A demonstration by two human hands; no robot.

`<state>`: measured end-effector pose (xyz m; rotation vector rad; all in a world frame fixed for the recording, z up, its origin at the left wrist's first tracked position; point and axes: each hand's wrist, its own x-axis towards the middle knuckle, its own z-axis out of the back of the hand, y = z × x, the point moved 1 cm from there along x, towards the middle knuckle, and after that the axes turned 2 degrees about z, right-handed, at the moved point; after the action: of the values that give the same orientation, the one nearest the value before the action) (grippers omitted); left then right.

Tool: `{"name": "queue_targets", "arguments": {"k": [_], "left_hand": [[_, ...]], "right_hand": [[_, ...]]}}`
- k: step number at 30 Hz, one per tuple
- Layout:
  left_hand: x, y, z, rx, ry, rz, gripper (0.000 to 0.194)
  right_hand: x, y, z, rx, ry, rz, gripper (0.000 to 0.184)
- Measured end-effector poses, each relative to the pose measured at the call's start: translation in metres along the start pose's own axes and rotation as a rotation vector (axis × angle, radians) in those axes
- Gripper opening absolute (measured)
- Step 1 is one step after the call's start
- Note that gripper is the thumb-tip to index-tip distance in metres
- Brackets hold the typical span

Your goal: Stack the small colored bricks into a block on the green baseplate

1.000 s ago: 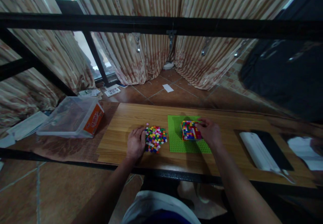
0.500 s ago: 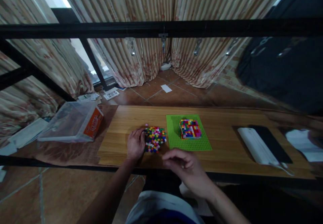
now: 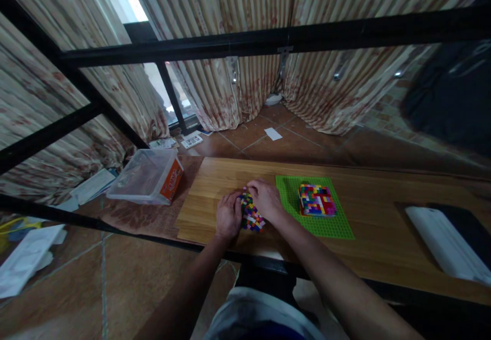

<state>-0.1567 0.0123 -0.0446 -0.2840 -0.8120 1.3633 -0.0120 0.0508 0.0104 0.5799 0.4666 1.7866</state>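
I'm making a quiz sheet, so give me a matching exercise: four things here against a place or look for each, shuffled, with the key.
Column one
1. Plastic box
2. Green board
3. White card
4. Left hand

Column two
A. Lying on the floor tiles
B. At the left edge of the loose bricks
C. Beneath the brick block
D. See-through, with an orange label

Pairs: 1-D, 2-C, 3-A, 4-B.

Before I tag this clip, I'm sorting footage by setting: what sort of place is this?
Probably a room in a home: patterned curtains hang to a tiled floor, and small colourful bricks lie on a wooden tabletop.
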Motion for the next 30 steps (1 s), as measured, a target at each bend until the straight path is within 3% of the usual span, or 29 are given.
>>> {"name": "queue_targets", "arguments": {"k": [6, 12, 17, 21, 26, 30], "left_hand": [[0.0, 0.001, 0.0, -0.007, -0.005, -0.004, 0.03], [0.001, 0.003, -0.001, -0.018, -0.016, -0.002, 0.031], [0.002, 0.003, -0.001, -0.021, -0.011, -0.002, 0.031], [0.002, 0.002, 0.0, -0.017, -0.016, -0.007, 0.031], [0.003, 0.003, 0.001, -0.012, -0.019, -0.015, 0.031], [0.004, 0.004, 0.0, 0.0, -0.011, -0.031, 0.032]], "right_hand": [[0.031, 0.003, -0.028, -0.125, 0.131, -0.038, 0.021], [0.026, 0.004, -0.019, -0.106, 0.102, -0.044, 0.022], [-0.012, -0.001, 0.003, 0.26, -0.069, 0.004, 0.019], [-0.059, -0.023, 0.024, 0.482, -0.23, -0.07, 0.019], [-0.103, -0.069, 0.056, 0.494, -0.366, -0.2, 0.026], [-0.115, -0.1, 0.077, 0.44, -0.455, -0.331, 0.03]]}}
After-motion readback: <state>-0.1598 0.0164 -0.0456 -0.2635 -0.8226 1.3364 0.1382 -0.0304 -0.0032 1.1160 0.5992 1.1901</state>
